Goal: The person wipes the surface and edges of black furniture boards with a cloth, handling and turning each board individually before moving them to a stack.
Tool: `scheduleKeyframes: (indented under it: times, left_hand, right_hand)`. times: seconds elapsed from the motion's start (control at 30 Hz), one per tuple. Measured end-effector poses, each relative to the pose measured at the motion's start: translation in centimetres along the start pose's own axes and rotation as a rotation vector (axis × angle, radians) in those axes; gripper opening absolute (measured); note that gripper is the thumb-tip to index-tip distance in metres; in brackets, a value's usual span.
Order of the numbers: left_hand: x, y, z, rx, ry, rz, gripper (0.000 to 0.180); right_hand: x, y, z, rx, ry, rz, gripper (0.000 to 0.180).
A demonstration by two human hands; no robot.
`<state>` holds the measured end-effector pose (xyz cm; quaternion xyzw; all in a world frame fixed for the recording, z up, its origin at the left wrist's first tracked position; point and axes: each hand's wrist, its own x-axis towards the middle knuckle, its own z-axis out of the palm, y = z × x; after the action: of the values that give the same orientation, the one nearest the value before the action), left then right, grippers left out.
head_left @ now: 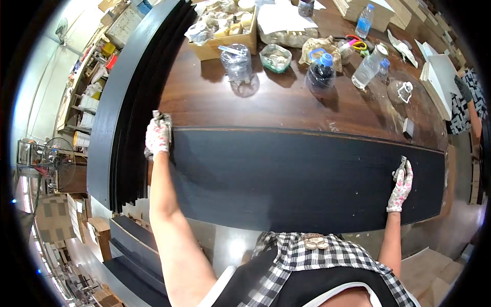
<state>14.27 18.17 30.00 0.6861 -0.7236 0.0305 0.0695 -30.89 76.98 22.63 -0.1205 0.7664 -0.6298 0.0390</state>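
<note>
A long black board (296, 176) lies across the near side of a brown table (204, 107). My left hand (157, 137), in a white glove with a pink flower print, is closed at the board's left end, its fingers grey and dark at the tips. Over the right part of the board, my right hand (401, 188) wears a matching glove. Its fingers are pressed together, with something small and grey at their tips that I cannot make out. A small grey block (408, 128) sits just past the board's far edge.
Left of the table stands a row of black boards (120, 102). Farther back are a cardboard box (225, 46) of wrapped bits, a plastic jar (237, 64), a bottle of dark liquid (321, 74) and a clear bottle (369, 66). Another person's arm (473, 115) shows at the far right.
</note>
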Motion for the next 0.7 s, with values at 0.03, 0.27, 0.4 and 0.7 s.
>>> scheduleKeyframes:
  times: [0.03, 0.27, 0.4, 0.7]
  left_hand:
    - [-0.1, -0.2, -0.5, -0.396, 0.085, 0.046, 0.034]
    - [-17.4, 12.3, -2.7, -0.783, -0.211, 1.081, 0.046]
    - [-17.1, 11.0, -1.9, -0.388, -0.040, 1.037, 0.042]
    - [-11.0, 2.5, -3.1, -0.006, 0.315, 0.590, 0.023]
  right_hand:
    - [0.3, 0.2, -0.2, -0.029, 0.009, -0.002, 0.042]
    - [0.5, 0.3, -1.0, -0.130, 0.062, -0.043, 0.040]
    - [1.0, 0.8, -1.8, -0.178, 0.067, -0.054, 0.038]
    - [1.1, 0.6, -1.8, -0.172, 0.051, -0.053, 0.039]
